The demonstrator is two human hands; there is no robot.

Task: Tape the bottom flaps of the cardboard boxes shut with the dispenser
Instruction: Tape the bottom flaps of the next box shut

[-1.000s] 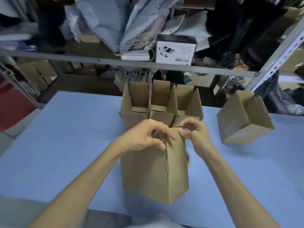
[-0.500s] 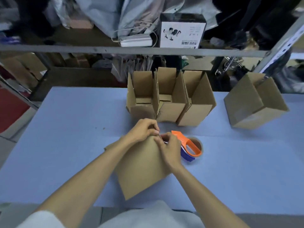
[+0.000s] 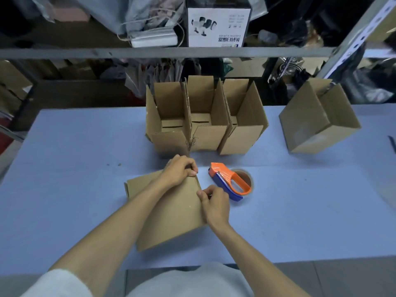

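The flat box (image 3: 177, 211) lies on the table (image 3: 75, 157), the dispenser (image 3: 230, 181) just to its right, three open boxes (image 3: 209, 138) behind, a single box (image 3: 310, 125) far right

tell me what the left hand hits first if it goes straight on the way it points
Likely the middle box of the upright row, just beyond the left hand, which grips the flat box. The dispenser lies right of that line. Depth is unclear.

Both forearms reach forward; the left hand (image 3: 180, 171) and right hand (image 3: 214, 205) pinch the flat box (image 3: 175, 211) with curled fingers.
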